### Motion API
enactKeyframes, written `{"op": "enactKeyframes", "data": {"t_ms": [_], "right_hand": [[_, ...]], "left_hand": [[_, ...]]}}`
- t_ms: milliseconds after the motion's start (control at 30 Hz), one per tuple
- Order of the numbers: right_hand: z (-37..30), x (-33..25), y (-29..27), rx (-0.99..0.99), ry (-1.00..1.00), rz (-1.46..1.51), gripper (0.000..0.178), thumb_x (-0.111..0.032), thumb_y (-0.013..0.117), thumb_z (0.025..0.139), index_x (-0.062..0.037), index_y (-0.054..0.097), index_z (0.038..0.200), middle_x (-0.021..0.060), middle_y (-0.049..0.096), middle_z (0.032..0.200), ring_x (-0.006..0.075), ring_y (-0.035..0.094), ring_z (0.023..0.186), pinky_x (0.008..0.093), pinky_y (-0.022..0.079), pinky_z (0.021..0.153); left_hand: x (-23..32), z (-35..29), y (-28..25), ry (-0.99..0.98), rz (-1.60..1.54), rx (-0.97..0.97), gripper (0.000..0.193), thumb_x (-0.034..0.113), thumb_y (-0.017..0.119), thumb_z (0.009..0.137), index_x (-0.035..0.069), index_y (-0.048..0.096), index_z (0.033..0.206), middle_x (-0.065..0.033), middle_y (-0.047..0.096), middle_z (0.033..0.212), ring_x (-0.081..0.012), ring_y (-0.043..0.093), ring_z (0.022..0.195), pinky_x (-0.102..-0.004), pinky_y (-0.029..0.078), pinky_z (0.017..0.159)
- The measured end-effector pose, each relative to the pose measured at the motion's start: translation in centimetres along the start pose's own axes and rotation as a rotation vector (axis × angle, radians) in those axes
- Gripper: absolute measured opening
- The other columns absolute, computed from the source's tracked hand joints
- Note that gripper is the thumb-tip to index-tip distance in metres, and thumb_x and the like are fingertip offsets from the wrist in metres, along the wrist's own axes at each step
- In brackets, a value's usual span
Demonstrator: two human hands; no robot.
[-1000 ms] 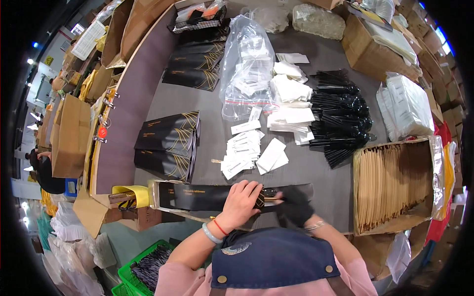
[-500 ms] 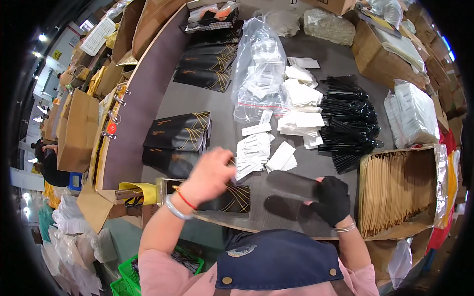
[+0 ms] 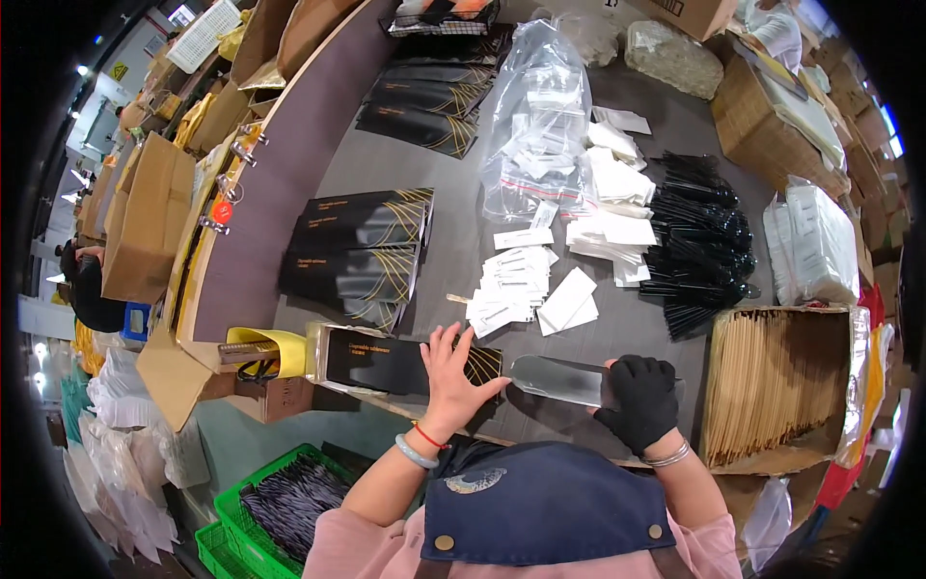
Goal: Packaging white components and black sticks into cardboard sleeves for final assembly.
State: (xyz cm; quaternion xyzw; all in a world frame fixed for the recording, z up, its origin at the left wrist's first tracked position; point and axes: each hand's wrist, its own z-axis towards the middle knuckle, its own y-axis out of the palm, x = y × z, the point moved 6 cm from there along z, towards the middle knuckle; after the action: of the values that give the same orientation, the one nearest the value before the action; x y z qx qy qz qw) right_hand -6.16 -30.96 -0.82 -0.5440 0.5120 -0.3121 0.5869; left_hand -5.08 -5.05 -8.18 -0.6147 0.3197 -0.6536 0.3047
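My left hand (image 3: 451, 378) lies with fingers spread over a black sleeve with gold lines (image 3: 376, 360), which rests in a holder at the table's front edge. Nothing is gripped in it. In my right hand (image 3: 639, 402), wearing a black fingerless glove, is a flat grey oblong plate (image 3: 555, 379) with a rounded end. That end points left, close to my left thumb and the sleeve's patterned end. Beyond the hands lie small white packets (image 3: 511, 289), folded white napkins (image 3: 610, 236) and a pile of black plastic cutlery (image 3: 696, 246).
Stacks of black sleeves (image 3: 352, 246) lie on the left. A clear bag of packets (image 3: 537, 125) is behind. A carton of wooden sticks (image 3: 776, 386) stands at the right beside a wrapped white bundle (image 3: 812, 241). A green crate (image 3: 224, 502) sits below the table.
My left hand has come down from above the table onto the black sleeve, its fingers spreading. The grey plate has tilted and lies more level, its rounded end now near the sleeve.
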Motion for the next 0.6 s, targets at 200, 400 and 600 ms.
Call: {"op": "enactKeyframes", "data": {"t_ms": [200, 400, 600], "right_hand": [[0.4, -1.0, 2.6, -0.095, -0.055, 0.079, 0.061, -0.041, 0.080, 0.065, -0.0102, 0.059, 0.114, 0.0090, 0.059, 0.107, 0.0290, 0.055, 0.099, 0.0435, 0.036, 0.091], [4.7, -6.0, 6.6, 0.124, -0.277, 0.267, 0.062, -0.042, 0.079, 0.067, -0.0096, 0.058, 0.116, 0.0103, 0.060, 0.112, 0.0316, 0.056, 0.104, 0.0449, 0.039, 0.093], [-1.9, 10.3, 1.3, 0.495, 0.264, 0.318, 0.041, -0.013, 0.077, 0.074, -0.0029, 0.060, 0.110, 0.0125, 0.062, 0.111, 0.0295, 0.057, 0.108, 0.0408, 0.045, 0.093]], "left_hand": [[-0.1, -0.2, -0.3, -0.062, -0.051, -0.039, 0.087, 0.038, 0.085, 0.063, 0.001, 0.049, 0.133, -0.0184, 0.043, 0.140, -0.0383, 0.027, 0.138, -0.0541, 0.014, 0.114], [0.2, 2.2, 0.4, 0.068, -0.059, -0.065, 0.072, 0.032, 0.082, 0.067, 0.001, 0.054, 0.125, -0.0176, 0.049, 0.133, -0.0366, 0.038, 0.129, -0.0501, 0.025, 0.109], [1.0, 8.1, 1.6, 0.284, 0.185, -0.092, 0.030, 0.016, 0.076, 0.072, 0.006, 0.066, 0.099, -0.0092, 0.061, 0.097, -0.0322, 0.056, 0.095, -0.0426, 0.046, 0.083]]}}
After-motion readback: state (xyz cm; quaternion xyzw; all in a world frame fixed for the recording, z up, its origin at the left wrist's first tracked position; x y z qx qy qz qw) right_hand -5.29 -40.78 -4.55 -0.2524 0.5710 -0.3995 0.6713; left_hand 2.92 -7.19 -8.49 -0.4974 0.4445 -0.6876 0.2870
